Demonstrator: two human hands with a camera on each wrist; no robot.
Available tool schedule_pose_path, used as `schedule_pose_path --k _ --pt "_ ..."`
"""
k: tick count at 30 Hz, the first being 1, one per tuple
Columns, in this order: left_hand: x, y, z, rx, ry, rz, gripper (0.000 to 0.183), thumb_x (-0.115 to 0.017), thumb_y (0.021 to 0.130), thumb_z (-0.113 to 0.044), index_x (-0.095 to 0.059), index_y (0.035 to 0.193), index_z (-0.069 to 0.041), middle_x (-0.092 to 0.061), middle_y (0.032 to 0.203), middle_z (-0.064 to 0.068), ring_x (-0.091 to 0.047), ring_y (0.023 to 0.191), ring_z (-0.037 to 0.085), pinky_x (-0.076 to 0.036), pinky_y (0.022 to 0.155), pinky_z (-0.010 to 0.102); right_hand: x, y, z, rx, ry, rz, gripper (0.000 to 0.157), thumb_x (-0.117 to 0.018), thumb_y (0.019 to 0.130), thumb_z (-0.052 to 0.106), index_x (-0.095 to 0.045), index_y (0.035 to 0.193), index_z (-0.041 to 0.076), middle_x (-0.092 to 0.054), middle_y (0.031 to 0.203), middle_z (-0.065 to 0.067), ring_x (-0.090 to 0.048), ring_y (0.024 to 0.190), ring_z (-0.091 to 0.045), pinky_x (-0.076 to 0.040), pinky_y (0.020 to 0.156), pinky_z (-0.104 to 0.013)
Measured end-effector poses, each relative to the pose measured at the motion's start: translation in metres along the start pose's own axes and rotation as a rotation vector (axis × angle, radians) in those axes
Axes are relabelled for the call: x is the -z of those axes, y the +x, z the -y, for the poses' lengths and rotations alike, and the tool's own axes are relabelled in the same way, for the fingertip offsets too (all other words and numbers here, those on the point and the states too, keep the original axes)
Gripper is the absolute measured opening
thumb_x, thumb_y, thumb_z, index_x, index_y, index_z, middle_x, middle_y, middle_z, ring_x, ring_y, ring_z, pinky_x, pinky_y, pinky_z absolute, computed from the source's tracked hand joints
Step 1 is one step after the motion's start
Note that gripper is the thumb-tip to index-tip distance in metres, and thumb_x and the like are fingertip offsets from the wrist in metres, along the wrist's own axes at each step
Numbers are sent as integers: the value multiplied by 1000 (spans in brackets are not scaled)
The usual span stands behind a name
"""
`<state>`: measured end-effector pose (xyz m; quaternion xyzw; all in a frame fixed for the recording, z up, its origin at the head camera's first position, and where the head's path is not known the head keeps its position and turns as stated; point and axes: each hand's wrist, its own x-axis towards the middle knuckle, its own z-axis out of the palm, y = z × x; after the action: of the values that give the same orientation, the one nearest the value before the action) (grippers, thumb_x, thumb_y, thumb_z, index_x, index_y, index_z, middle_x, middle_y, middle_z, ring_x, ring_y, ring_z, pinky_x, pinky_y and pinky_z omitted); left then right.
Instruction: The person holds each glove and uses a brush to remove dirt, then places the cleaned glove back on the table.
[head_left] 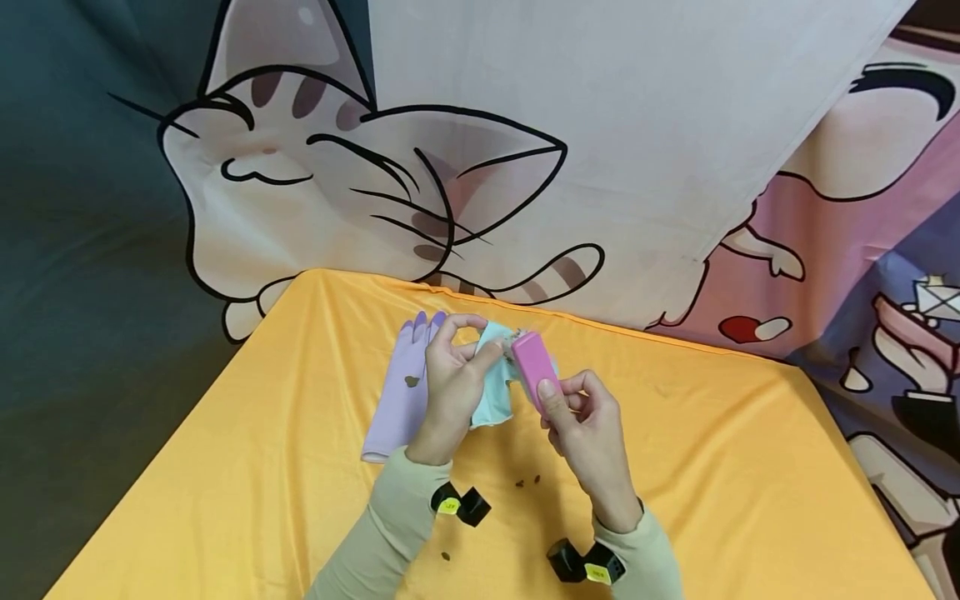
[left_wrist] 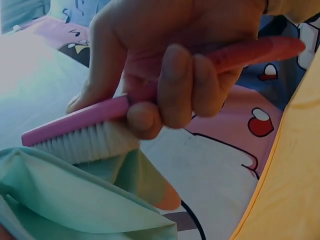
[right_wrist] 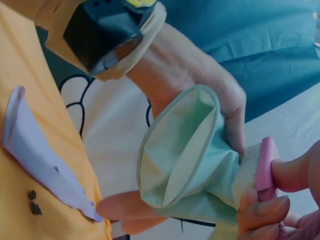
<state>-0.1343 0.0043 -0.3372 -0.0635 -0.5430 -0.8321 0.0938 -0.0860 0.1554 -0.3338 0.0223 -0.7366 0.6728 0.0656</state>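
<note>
A pink brush (head_left: 536, 371) with white bristles is held by its handle in my right hand (head_left: 592, 425). Its bristles (left_wrist: 87, 142) lie against a mint-green rubber glove (head_left: 491, 400). My left hand (head_left: 452, 387) holds that glove up, thumb on one side and other fingers behind it. In the right wrist view the glove's cuff (right_wrist: 177, 150) gapes open toward the camera. Small dark specks show on the glove next to the bristles in the head view. Part of the glove is hidden behind the brush.
A lilac glove (head_left: 397, 408) lies flat to the left on the yellow cloth (head_left: 720, 467), with a dark flake (head_left: 411, 381) on it. Several small dark bits (head_left: 520, 483) are scattered on the cloth nearer me. Behind the table hangs a cartoon-printed curtain (head_left: 637, 167).
</note>
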Motion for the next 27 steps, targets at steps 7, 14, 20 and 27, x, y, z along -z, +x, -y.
schedule_pose_path --k 7,14,20,27 --pt "-1 0 1 53 38 54 22 -62 85 -4 -48 103 -4 -66 75 23 -66 60 24 -54 52 34 3 -4 7 116 96 -27 24 -58 91 16 -46 91 -5 -54 59 -14 -39 41 -17 -31 34 -26" --pt "-4 -1 3 65 115 143 21 -63 86 -9 -49 101 -5 -65 70 23 -62 53 32 -50 46 33 2 -2 3 167 109 -53 19 -56 91 12 -47 90 -4 -54 61 -16 -40 42 -17 -32 34 -26" --pt "-3 1 0 188 25 65 21 -64 83 -3 -51 99 -5 -66 73 17 -65 60 25 -53 54 32 0 4 -8 136 20 -24 20 -56 91 13 -47 93 -4 -55 61 -17 -40 39 -16 -34 35 -25" --pt "2 5 -2 291 -27 -29 24 -64 82 -3 -51 102 -7 -66 81 15 -65 65 22 -54 58 33 -1 6 -12 74 -24 -12 25 -58 90 22 -49 93 0 -54 62 -18 -39 39 -15 -32 35 -23"
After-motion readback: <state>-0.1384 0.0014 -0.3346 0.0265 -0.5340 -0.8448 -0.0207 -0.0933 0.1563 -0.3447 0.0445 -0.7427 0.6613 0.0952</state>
